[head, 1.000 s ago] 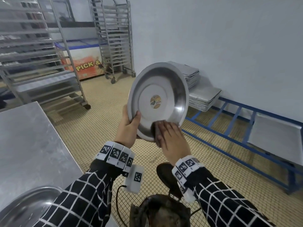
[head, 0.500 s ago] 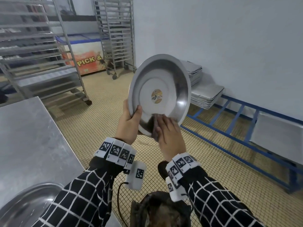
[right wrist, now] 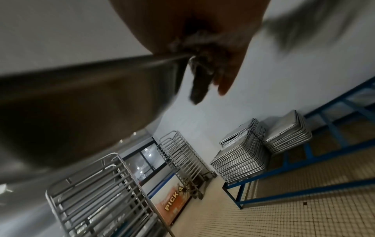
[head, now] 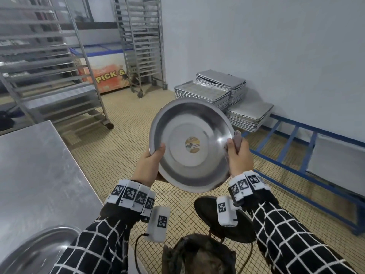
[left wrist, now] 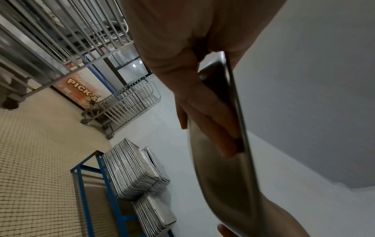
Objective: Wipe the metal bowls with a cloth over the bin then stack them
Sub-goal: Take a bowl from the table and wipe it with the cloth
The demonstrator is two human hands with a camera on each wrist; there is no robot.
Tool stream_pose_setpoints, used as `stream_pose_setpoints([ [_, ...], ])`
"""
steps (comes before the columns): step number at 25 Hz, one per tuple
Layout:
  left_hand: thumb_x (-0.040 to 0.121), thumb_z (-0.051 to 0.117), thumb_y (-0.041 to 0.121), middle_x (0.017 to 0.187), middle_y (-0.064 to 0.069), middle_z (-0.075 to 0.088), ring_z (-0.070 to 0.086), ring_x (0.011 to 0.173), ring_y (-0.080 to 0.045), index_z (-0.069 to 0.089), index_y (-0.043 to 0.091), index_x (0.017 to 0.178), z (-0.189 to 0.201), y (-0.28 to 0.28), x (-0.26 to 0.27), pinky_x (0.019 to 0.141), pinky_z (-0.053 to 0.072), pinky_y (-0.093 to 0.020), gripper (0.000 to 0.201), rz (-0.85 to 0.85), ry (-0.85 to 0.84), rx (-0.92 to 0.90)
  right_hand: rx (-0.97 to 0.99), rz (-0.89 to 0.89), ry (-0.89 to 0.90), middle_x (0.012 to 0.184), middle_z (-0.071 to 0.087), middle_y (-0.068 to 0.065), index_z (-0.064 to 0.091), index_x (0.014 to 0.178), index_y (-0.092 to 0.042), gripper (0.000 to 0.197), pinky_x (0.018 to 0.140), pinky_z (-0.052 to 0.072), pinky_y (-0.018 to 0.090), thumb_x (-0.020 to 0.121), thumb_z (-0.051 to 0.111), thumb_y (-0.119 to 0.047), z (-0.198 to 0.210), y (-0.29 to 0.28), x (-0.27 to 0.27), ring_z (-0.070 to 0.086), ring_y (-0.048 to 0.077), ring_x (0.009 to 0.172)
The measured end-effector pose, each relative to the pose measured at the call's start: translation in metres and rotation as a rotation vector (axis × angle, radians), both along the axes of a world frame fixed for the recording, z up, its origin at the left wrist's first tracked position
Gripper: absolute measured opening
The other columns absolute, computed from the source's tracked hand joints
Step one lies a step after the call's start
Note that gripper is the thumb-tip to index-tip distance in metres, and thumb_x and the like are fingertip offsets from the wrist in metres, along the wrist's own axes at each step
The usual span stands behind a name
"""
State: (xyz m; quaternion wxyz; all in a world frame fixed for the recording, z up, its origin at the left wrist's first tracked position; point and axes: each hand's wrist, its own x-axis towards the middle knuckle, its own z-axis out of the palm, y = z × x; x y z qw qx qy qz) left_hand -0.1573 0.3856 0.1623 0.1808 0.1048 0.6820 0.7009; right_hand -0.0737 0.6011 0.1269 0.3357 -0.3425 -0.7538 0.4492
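Metal bowl [head: 190,145], wide and shallow, is held up in the air in front of the person, tilted so its inside faces the head camera, with a small round sticker [head: 193,144] at the centre of its flat base. Left hand [head: 147,168] grips the bowl's left rim, thumb hooked over the inside edge and the other fingers [left wrist: 211,118] spread flat against the outer wall, as the left wrist view shows. Right hand [head: 238,155] is at the right rim, its fingers and thumb pinching a dark cloth [head: 237,140] folded over the edge of the bowl; the right wrist view is blurred, yet the cloth [right wrist: 199,75] shows bunched against the rim under the fingers. Directly below the bowl, near the bottom of the head view, sits a dark bin [head: 199,256], and a black shoe [head: 215,220] rests on the tiled floor [head: 122,139] beside it. A second metal bowl [head: 37,252] lies on the steel table [head: 35,175] to the left. Against the wall, stacks of baking trays [head: 217,91] sit on a low blue frame [head: 296,155], and wheeled tray racks [head: 144,42] stand further back near a chest freezer [head: 104,74] marked "PICK &".
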Motion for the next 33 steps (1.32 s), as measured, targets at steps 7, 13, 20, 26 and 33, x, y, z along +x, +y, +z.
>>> stream_pose_setpoints([
  [7, 0.080, 0.074, 0.015, 0.102, -0.005, 0.068, 0.071, 0.085, -0.020, 0.054, 0.018, 0.118, -0.009, 0.001, -0.004, 0.066, 0.058, -0.031, 0.043, -0.046, 0.203, 0.004, -0.136, -0.087, 0.055, 0.085, 0.058, 0.000, 0.054, 0.098, -0.007, 0.023, 0.066, 0.049, 0.029, 0.090, 0.062, -0.027, 0.004, -0.009, -0.002, 0.061, 0.021, 0.083],
  [13, 0.086, 0.068, 0.010, 0.104, -0.004, 0.067, 0.067, 0.095, -0.020, 0.052, 0.015, 0.117, -0.019, 0.016, 0.015, 0.065, 0.058, -0.028, 0.035, -0.084, 0.162, 0.013, -0.291, -0.150, 0.288, 0.091, 0.062, 0.001, 0.050, 0.103, -0.010, 0.021, 0.073, 0.053, 0.030, 0.093, 0.057, -0.029, -0.016, -0.052, 0.001, 0.063, 0.018, 0.084],
  [20, 0.092, 0.055, 0.011, 0.099, -0.004, 0.063, 0.062, 0.095, -0.025, 0.052, 0.020, 0.105, -0.019, -0.004, -0.008, 0.076, 0.056, -0.042, 0.016, 0.103, 0.100, -0.060, -0.029, 0.176, -0.091, 0.078, 0.060, -0.004, 0.052, 0.095, -0.017, 0.036, 0.062, 0.051, 0.029, 0.098, 0.033, -0.047, -0.038, -0.054, 0.005, 0.061, 0.015, 0.072],
  [26, 0.095, 0.051, 0.012, 0.096, 0.007, 0.059, 0.057, 0.089, -0.010, 0.049, 0.018, 0.117, -0.015, -0.010, -0.008, 0.065, 0.042, -0.017, 0.023, 0.102, 0.232, -0.114, 0.186, 0.293, 0.014, 0.117, 0.051, 0.003, 0.054, 0.115, -0.012, 0.037, 0.091, 0.051, 0.033, 0.094, 0.045, -0.041, -0.037, -0.086, -0.009, 0.052, 0.017, 0.109],
  [33, 0.096, 0.054, 0.020, 0.098, 0.007, 0.065, 0.062, 0.094, -0.015, 0.056, 0.028, 0.107, -0.008, -0.017, -0.010, 0.079, 0.049, -0.030, 0.014, 0.131, 0.177, 0.019, 0.823, 0.638, -0.222, 0.153, 0.032, -0.001, 0.027, 0.149, -0.020, 0.051, 0.118, 0.009, 0.029, 0.103, 0.018, -0.040, -0.046, -0.112, -0.006, 0.022, 0.013, 0.144],
])
